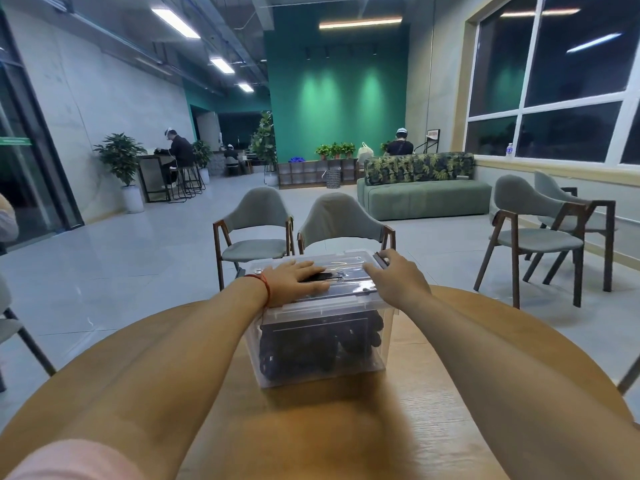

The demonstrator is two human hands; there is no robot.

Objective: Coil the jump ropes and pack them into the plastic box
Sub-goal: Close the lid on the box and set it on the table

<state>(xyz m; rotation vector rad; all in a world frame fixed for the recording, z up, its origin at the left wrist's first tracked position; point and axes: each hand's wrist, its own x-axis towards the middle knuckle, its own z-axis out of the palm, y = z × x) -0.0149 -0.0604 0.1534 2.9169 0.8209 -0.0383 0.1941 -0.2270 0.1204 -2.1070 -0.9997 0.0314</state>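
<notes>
Clear plastic: one box (332,306) of jump ropes (304,348), left hand (294,280) and right hand (398,280) flat-fingered on its lid (346,263).

Lid (341,263) shuts box (322,344) top; open table (346,427) L & R; chairs (341,220) behind.

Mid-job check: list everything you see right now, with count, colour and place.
plastic box: one, clear, lid on, on the table
jump ropes: count unclear, black, inside the box
table: one, light wood, round, under the box
chairs: at least four, grey-green, beyond the table
sofa: one, green, far right
potted plants: several, green, along far walls
people: at least three, dark tops, seated far back
left hand: one, flat on the lid
right hand: one, on the lid's right end
</notes>
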